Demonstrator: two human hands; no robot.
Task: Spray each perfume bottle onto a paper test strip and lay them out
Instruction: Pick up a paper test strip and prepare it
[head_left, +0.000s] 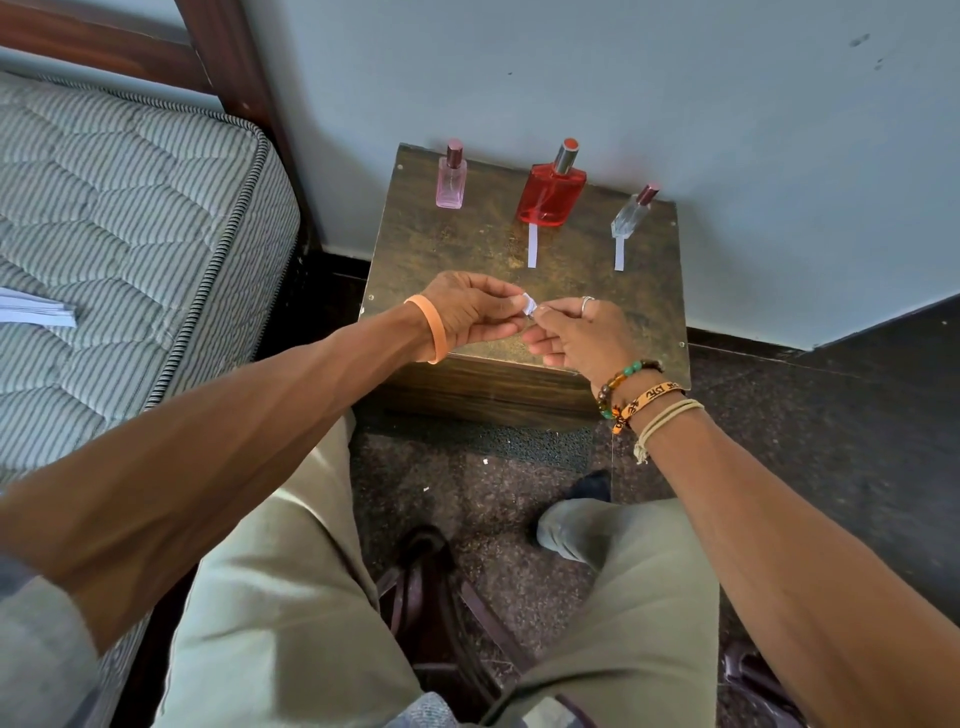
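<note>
A bedroom: quilted mattress (119, 218) on a wooden bedframe (228, 57) beside a bedside table (415, 249).

Small brown table (467, 249) against the wall, three perfume bottles lined up along its back edge.
Left to right we've got the pink bottle (451, 182), the red bottle (550, 195) and the clear bottle (631, 213), all standing. A white strip (532, 252) lies flat with its far end at the red bottle's base, and a second strip (618, 260) lies the same way before the clear one. Over on the mattress (130, 208), a stack of paper strips (36, 312) rests near the edge.
</note>
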